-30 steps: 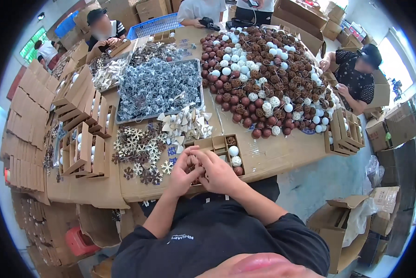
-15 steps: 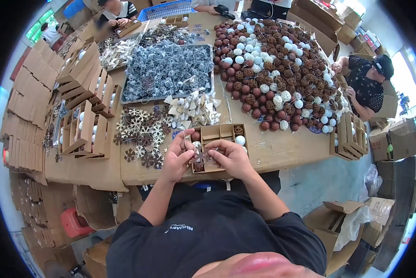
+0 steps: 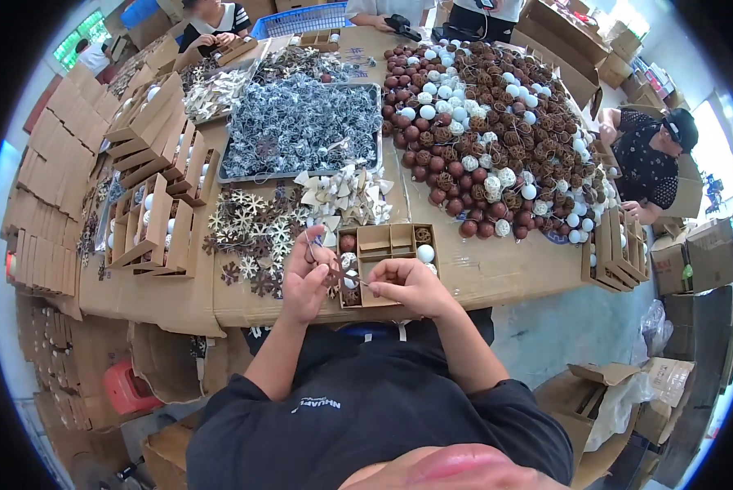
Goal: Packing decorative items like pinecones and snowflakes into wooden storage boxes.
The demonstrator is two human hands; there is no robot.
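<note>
My left hand (image 3: 303,287) is closed, pinching a brown snowflake ornament (image 3: 334,276) over the left side of a divided cardboard box (image 3: 433,234). My right hand (image 3: 415,286) pinches thumb to fingers just right of the ornament; what lies between the fingertips is too small to make out. Inside the box are a dark red ball (image 3: 348,243), a brown wicker ball (image 3: 423,234) and a white ball (image 3: 424,253). Several middle compartments show bare cardboard. My hands hide part of the near side.
Left of the box lie loose snowflakes (image 3: 252,237), with white wooden ornaments (image 3: 346,196) behind. Beyond stands a tray (image 3: 301,177) of frosted grey ornaments. A large ball heap (image 3: 481,139) covers the right. Filled boxes stand at left (image 3: 150,233) and right (image 3: 625,249). Other people work around the table.
My right hand has drawn slightly right, away from the left, which keeps the snowflake. The snowflake has turned and sits nearer my left fingers. The whole view has shifted slightly.
</note>
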